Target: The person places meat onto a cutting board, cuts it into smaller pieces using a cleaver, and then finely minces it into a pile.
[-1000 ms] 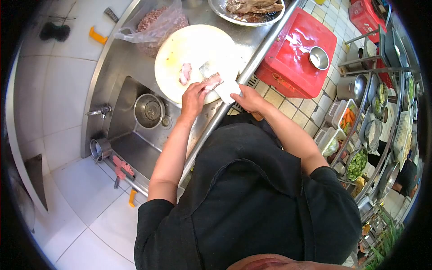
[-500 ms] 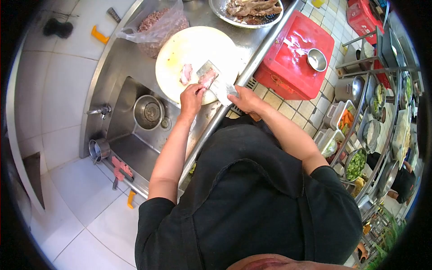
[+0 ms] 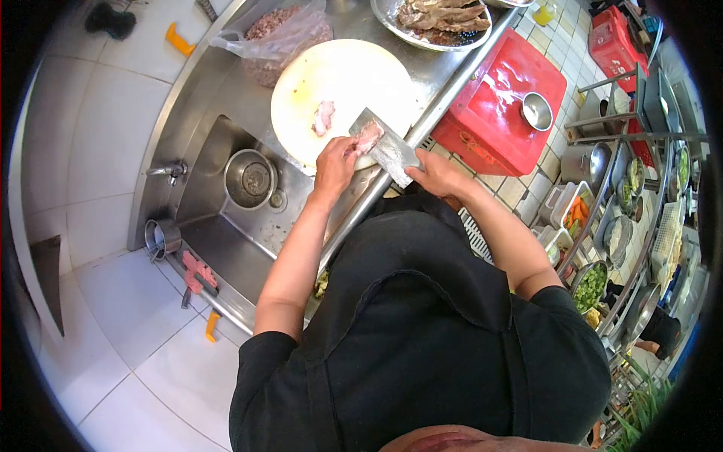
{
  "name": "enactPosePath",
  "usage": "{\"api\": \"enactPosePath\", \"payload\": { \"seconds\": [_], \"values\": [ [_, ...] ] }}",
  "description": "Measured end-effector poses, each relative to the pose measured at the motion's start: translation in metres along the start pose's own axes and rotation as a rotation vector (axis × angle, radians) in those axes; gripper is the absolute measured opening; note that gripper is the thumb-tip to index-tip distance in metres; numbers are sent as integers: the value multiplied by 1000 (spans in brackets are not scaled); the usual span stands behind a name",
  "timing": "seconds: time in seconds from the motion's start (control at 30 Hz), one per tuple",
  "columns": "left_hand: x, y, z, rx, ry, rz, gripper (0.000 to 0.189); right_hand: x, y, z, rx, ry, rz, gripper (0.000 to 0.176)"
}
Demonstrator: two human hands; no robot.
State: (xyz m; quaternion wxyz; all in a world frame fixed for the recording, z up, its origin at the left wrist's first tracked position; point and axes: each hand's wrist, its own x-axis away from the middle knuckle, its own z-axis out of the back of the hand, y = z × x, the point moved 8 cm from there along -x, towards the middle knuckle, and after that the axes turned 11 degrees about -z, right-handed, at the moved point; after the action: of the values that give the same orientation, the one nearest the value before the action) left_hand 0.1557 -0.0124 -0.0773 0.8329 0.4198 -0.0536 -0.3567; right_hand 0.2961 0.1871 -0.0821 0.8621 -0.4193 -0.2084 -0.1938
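My left hand (image 3: 337, 167) is closed, its fingertips pinching the edge of a piece of raw meat (image 3: 369, 137). That piece rests against the broad face of a cleaver (image 3: 393, 158), over the near edge of a round cutting board (image 3: 346, 71). My right hand (image 3: 438, 173) is wrapped around the cleaver's handle, which it mostly hides. A second, smaller piece of raw meat (image 3: 323, 117) lies on the board, to the left of the blade.
Behind the board stand a plastic bag of minced meat (image 3: 282, 49) and a bowl of dark meat strips (image 3: 440, 22). On the left is a sink (image 3: 199, 169) holding a metal bowl (image 3: 250, 179). A red box (image 3: 497, 105) with a small metal bowl (image 3: 537, 111) is on the right.
The cleaver has tilted so more of its face shows, and it has shifted slightly right with the meat against it. My left hand has followed. The whole view has shifted a little.
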Motion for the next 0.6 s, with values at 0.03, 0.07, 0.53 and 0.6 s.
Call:
{"api": "enactPosePath", "payload": {
  "seconds": [0.03,0.07,0.53,0.6],
  "values": [
    [-1,-1,-1,5,-18,-24,27,4,-8,6,61,8,-16,39],
    [-2,-3,-2,11,-37,-47,29,10,-20,12,63,5,-19,39],
    [13,-21,12,127,-74,-34,29,40,-107,-11,313,10,-180,21],
    [12,-18,13,117,-99,-70,28,37,-109,-16,322,52,-172,20]
  ]
}}
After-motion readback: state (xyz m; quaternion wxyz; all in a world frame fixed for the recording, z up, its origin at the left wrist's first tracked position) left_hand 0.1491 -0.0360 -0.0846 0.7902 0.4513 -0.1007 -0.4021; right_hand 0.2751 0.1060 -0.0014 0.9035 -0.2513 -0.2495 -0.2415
